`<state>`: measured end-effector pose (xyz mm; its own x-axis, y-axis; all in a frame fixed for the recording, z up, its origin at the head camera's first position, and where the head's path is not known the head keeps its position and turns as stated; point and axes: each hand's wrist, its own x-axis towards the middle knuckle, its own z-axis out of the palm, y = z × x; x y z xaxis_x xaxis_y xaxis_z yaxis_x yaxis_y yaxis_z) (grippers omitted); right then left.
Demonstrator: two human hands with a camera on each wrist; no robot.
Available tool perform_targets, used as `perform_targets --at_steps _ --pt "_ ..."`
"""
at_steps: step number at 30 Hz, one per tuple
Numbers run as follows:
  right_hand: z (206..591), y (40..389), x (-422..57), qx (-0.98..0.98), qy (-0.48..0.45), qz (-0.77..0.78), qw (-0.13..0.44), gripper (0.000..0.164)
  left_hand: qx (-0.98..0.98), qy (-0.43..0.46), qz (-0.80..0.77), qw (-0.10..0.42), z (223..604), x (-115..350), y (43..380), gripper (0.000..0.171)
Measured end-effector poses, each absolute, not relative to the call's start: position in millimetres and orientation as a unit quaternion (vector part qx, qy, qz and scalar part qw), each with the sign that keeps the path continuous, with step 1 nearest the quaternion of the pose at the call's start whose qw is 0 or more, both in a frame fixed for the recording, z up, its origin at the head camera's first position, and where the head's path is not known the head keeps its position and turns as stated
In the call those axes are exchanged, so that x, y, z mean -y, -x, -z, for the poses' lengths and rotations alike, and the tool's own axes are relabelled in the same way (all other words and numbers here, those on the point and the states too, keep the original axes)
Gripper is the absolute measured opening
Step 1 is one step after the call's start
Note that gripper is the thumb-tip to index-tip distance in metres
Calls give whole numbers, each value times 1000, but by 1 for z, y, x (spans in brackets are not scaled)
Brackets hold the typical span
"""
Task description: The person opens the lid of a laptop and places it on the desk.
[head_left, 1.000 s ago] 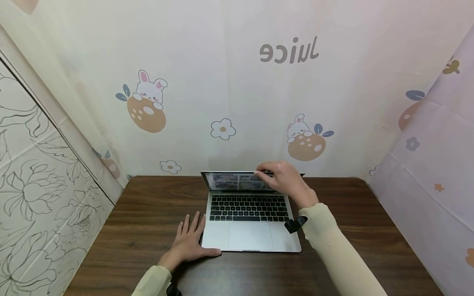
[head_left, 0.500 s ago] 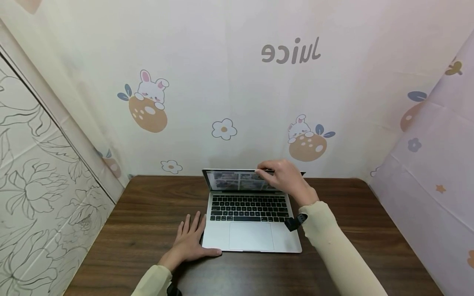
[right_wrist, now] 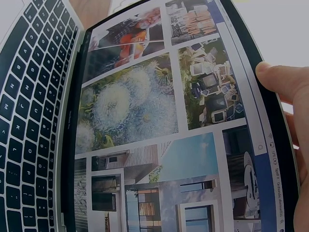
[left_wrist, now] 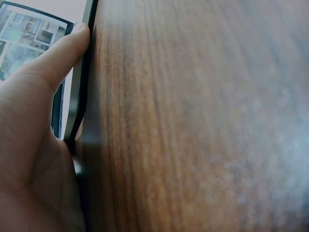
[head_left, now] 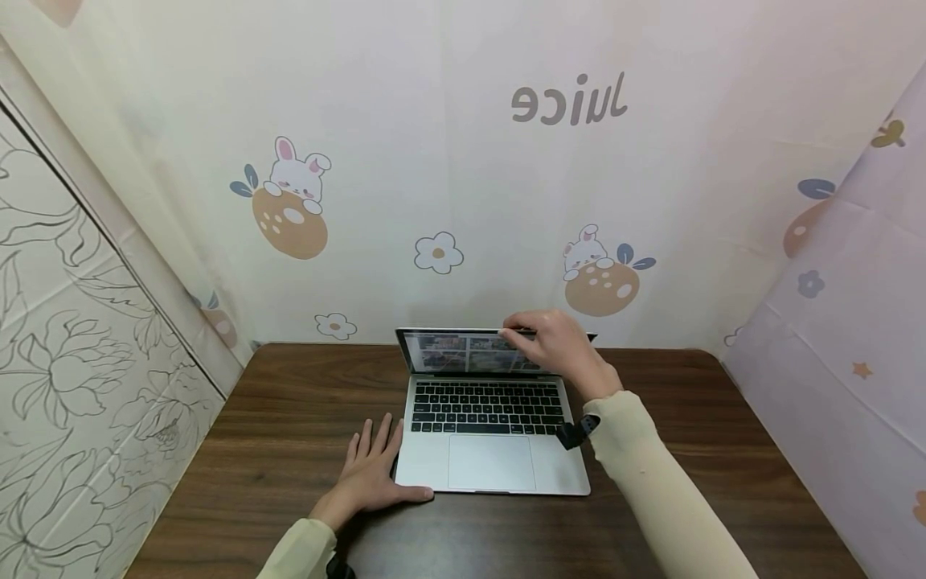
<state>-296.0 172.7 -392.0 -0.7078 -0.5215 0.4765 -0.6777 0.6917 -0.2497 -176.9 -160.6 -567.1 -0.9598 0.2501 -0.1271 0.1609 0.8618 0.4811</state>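
A silver laptop [head_left: 490, 462] with black keys lies on the wooden table, its lid raised and leaning. My right hand [head_left: 557, 346] pinches the lid's top edge right of centre. In the right wrist view the thumb [right_wrist: 285, 79] lies on the dark bezel while fingers go behind the lid. Several photos fill the lit screen [right_wrist: 130, 106]. My left hand [head_left: 370, 476] rests spread at the laptop's front left corner, fingers along its left side. Its thumb [left_wrist: 60, 55] lies along the front edge of the base in the left wrist view.
The dark wood table [head_left: 304, 394] extends on both sides of the laptop. A pale printed curtain [head_left: 448, 161] hangs close behind its back edge. A white flower-patterned panel [head_left: 87, 386] stands at the left. Each wrist wears a small black camera.
The laptop's lid has tilted up slightly, and my right hand has risen a little with its top edge. My left hand and the laptop's base have stayed in place.
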Motion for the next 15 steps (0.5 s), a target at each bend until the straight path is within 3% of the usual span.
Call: perform_targets --at_steps 15 --pt "391 299 -172 906 -325 -211 172 25 -964 -101 -228 95 571 161 179 138"
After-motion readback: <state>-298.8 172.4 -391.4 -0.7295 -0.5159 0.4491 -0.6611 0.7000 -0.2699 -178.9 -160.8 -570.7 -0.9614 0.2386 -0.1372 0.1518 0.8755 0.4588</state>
